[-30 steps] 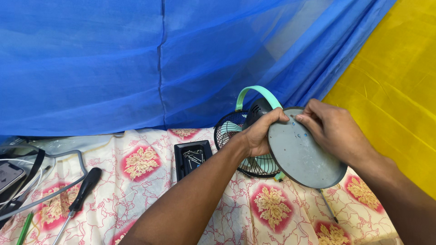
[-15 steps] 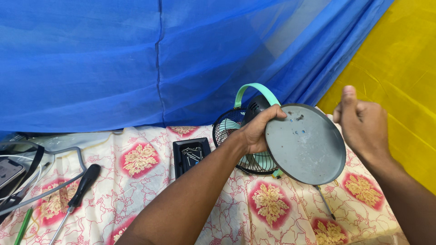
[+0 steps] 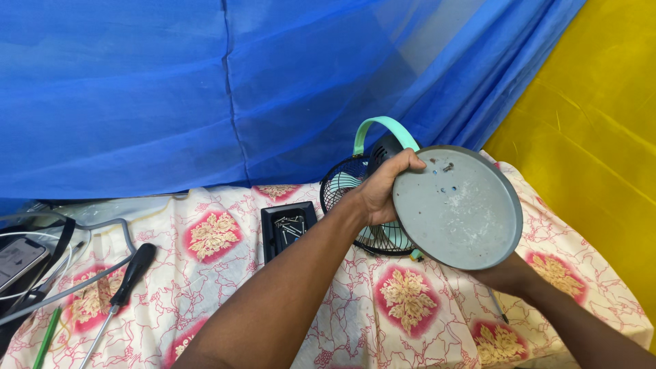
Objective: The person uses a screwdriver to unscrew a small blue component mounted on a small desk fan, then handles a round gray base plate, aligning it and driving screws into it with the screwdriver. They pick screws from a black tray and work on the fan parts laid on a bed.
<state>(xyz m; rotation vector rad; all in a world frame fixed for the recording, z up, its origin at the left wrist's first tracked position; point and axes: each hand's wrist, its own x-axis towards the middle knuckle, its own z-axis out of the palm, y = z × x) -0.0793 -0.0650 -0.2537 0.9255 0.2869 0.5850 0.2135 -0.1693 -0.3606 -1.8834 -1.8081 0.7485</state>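
Note:
My left hand (image 3: 378, 193) grips the upper left rim of a round grey base plate (image 3: 459, 213), which is tilted so its flat underside faces me. The plate has small holes and a screw near its top. My right hand (image 3: 509, 275) sits against the plate's lower rim, its fingers hidden behind the plate. Behind the plate stands a small fan (image 3: 350, 183) with a black wire grille and a teal handle (image 3: 384, 125); the plate hides much of it.
A black tray (image 3: 288, 229) of screws lies left of the fan on the floral cloth (image 3: 410, 307). A black-handled screwdriver (image 3: 128, 272), a green pen (image 3: 46, 338), a phone (image 3: 16, 257) and grey cables (image 3: 102, 222) lie at the left. Blue netting (image 3: 171, 96) hangs behind, yellow cloth (image 3: 601, 123) at right.
My right hand let go of the plate's right edge, lifted away, and now sits behind the lower rim. The plate has turned to face me more squarely.

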